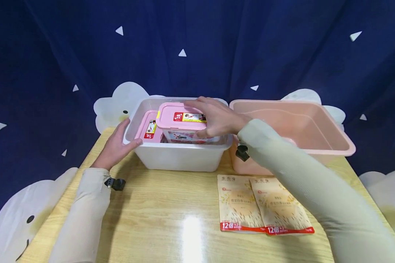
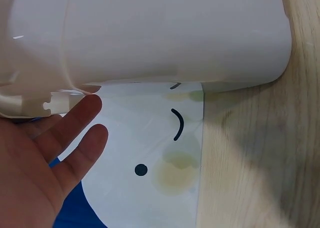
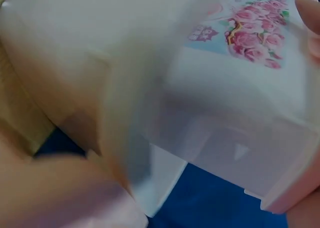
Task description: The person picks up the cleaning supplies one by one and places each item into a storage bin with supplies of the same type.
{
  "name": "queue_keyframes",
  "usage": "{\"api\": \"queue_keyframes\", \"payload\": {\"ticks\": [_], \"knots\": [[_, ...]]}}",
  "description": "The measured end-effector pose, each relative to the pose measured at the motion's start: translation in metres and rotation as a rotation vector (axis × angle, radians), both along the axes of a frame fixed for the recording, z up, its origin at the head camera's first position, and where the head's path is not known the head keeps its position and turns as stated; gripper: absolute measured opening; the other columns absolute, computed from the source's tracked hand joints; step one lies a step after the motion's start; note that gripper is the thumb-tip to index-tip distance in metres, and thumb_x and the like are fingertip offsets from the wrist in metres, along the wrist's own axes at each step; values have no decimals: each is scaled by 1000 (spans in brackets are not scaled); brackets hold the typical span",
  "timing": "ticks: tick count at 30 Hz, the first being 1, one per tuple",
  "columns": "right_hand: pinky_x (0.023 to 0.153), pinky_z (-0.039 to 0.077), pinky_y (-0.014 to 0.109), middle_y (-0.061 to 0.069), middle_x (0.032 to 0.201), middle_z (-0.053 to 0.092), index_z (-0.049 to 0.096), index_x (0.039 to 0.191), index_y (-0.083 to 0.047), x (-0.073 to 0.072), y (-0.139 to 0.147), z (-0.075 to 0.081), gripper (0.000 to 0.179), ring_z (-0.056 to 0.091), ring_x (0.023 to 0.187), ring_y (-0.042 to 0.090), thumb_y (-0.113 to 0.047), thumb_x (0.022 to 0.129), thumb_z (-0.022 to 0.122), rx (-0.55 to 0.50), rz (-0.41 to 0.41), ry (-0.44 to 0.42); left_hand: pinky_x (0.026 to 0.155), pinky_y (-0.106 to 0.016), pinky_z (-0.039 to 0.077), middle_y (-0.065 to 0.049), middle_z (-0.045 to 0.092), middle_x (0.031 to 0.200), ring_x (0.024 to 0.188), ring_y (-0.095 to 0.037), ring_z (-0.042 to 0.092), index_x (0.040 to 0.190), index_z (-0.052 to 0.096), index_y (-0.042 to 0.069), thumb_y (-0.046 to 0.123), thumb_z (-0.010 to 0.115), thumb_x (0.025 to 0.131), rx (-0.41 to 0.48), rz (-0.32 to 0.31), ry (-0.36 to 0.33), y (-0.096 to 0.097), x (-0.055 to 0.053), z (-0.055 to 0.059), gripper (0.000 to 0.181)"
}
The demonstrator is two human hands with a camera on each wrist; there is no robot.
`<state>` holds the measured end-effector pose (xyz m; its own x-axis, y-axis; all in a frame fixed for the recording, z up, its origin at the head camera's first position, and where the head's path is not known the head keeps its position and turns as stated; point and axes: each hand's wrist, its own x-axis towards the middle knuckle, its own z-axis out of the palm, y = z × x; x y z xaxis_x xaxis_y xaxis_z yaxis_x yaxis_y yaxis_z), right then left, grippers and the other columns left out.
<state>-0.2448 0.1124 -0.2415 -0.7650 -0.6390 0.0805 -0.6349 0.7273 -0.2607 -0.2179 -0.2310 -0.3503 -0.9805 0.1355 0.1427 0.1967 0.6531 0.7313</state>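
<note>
My right hand grips one end of a pink-lidded OMO laundry detergent box, thumb on the printed front and fingers at the back. This box sits high in the white bin, its lid above the front rim; its rose-printed side shows in the right wrist view. A second pink-lidded box lies lower at the bin's left end. My left hand holds the bin's left front corner, thumb over the rim. In the left wrist view, its fingers extend beneath the rim, outside the wall.
A pink bin stands right beside the white one. Two overlapping beige packets with red lower edges lie in front of it on the wooden table. A dark blue curtain with white triangles and clouds hangs behind.
</note>
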Motion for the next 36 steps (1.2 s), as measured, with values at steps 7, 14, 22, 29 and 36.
{"api": "queue_keyframes", "payload": {"ticks": [7,14,22,29,36], "knots": [[115,36,48,4,153,44,35,154,-25,-9,2,-19,93,43,135,24,-42,73,77,25,9,-47,113,-72,28,-14,19,166,145,-45,31,160,13,20,40,66,91,-4,-7,9,5,-1,-2,90],[113,39,48,7,147,48,36,154,-20,-16,8,-35,95,47,130,26,-40,73,80,6,20,-58,114,-72,26,-12,18,167,147,-44,29,161,12,22,42,66,90,-7,5,2,8,-1,-3,91],[124,25,51,3,156,44,40,152,-18,-19,9,-60,92,37,146,27,-50,75,79,9,43,-97,114,-71,26,-12,19,166,146,-44,29,161,13,22,42,66,91,-16,5,-8,9,1,-4,90],[125,23,50,5,157,43,39,152,-17,-18,7,-66,94,36,147,28,-47,75,82,-10,52,-137,112,-73,28,-12,19,167,146,-46,30,161,11,23,43,65,91,-27,15,-31,7,7,-1,90],[123,29,45,8,146,55,53,141,-11,-20,5,-65,79,45,139,27,-43,75,82,16,76,-110,112,-73,28,-12,18,167,145,-46,30,161,11,24,43,65,92,-15,17,-22,6,7,0,90]]}}
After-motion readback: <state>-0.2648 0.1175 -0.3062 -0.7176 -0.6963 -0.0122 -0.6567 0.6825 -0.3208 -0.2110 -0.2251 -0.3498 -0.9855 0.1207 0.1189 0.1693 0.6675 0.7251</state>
